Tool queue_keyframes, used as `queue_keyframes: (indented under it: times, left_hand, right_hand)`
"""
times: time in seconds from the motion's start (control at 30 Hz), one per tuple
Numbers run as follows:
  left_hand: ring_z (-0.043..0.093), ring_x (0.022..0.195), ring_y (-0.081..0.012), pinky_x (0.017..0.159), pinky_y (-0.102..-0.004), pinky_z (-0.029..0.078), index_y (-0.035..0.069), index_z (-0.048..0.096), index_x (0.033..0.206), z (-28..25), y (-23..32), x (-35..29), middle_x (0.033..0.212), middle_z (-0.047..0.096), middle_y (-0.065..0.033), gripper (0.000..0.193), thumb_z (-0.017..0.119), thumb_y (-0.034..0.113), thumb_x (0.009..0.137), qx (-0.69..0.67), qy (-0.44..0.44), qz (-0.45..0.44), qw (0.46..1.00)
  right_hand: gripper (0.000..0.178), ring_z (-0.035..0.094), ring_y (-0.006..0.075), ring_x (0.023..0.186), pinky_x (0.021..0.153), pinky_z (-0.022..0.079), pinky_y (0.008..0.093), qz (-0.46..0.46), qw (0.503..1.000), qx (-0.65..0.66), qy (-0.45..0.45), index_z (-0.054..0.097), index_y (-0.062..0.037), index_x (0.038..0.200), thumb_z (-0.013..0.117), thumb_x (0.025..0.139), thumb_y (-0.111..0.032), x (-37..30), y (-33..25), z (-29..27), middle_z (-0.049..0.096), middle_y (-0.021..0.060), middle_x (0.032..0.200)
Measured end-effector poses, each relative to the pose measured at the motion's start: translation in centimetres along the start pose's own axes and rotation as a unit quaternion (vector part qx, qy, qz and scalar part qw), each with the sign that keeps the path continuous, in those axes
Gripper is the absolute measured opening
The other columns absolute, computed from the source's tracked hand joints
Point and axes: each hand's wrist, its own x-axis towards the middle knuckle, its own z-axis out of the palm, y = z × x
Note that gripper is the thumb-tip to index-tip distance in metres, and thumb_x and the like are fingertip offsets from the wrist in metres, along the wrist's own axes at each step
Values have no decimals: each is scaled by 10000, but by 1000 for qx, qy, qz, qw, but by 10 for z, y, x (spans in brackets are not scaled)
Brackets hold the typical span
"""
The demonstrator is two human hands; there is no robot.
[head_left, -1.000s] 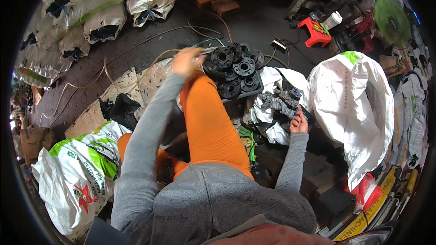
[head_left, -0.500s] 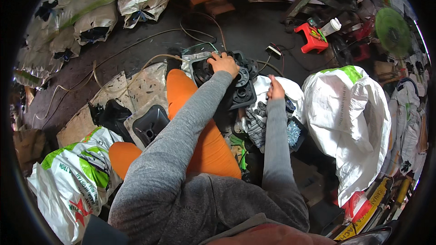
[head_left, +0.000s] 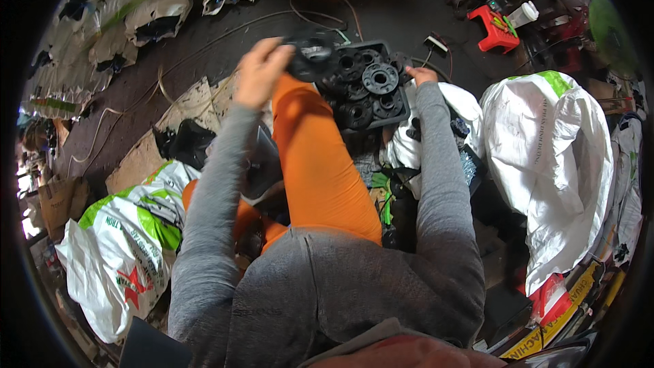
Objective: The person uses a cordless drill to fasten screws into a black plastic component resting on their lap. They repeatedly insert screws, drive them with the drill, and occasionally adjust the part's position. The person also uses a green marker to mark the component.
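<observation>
My left hand (head_left: pixel 262 71) is closed on the edge of a black round plastic part (head_left: pixel 311 56), held in the air at the left of a black bin (head_left: pixel 394 121). Motion blurs the part. Several black flanged rings (head_left: pixel 380 78) with central holes lie piled in the bin, which stands just beyond my orange-clad knee. At the bin's right edge, my right hand (head_left: pixel 424 75) has its fingers drawn together against something dark. Whether that is the rim or a loose part cannot be told.
An open white sack (head_left: pixel 538 150) stands to the right, a white and green sack (head_left: pixel 126 245) to the left. A red stool (head_left: pixel 494 31) carries small tools. Hoses (head_left: pixel 225 37) run over the dark floor. Black plastic pieces (head_left: pixel 187 143) lie on cardboard left of my leg.
My left hand has come out of the bin and swung left with the black round part. My right hand has moved forward to the bin's right edge. The view has shifted.
</observation>
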Motion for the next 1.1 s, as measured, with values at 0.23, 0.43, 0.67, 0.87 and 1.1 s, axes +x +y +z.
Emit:
queue_keyframes:
  times: [0.23, 0.43, 0.67, 0.87, 1.1]
  left_hand:
    - [638, 677, -151, 595, -267, 532, 38, 553, 1144, -178, -53, -126, 778, 561, -6, 374, 614, 329, 918, -180, -63, -291, 938]
    - [643, 711, -140, 592, -250, 529, 73, 587, 1110, -130, -138, -230, 953, 659, -45, 371, 606, 391, 919, -286, -55, -408, 865]
    - [695, 709, -200, 525, -267, 545, -12, 576, 976, -99, -172, -233, 874, 653, -102, 328, 633, 305, 917, -188, 15, -440, 878]
    - [670, 762, -184, 609, -305, 523, -6, 570, 1150, -121, -159, -263, 888, 651, -99, 396, 664, 271, 882, 218, 42, -179, 958]
    - [627, 986, -308, 831, -389, 510, 79, 516, 1291, -160, -18, -374, 1117, 611, -175, 578, 675, 149, 740, 249, -244, -195, 917]
  right_hand:
    - [586, 568, 157, 732, 632, 426, 302, 54, 994, 90, -16, 717, -28, 1025, 749, 741, -540, 51, 50, -37, 691, 70, 973]
    - [476, 417, 109, 539, 478, 373, 290, 115, 940, 295, 129, 682, 10, 1053, 587, 828, -399, 19, 25, -27, 548, 8, 715]
    - [390, 431, 40, 581, 407, 337, 180, 27, 820, 478, -313, 476, -11, 1298, 536, 926, -113, -214, -109, 7, 554, 19, 911]
    - [201, 527, 40, 720, 463, 357, 147, 206, 746, 437, -459, 579, -78, 1130, 595, 937, -128, -345, -119, 95, 612, 23, 975]
    - [219, 510, 46, 701, 448, 356, 153, 291, 664, 399, -561, 587, -48, 1109, 634, 897, -79, -383, -100, 143, 570, 5, 875]
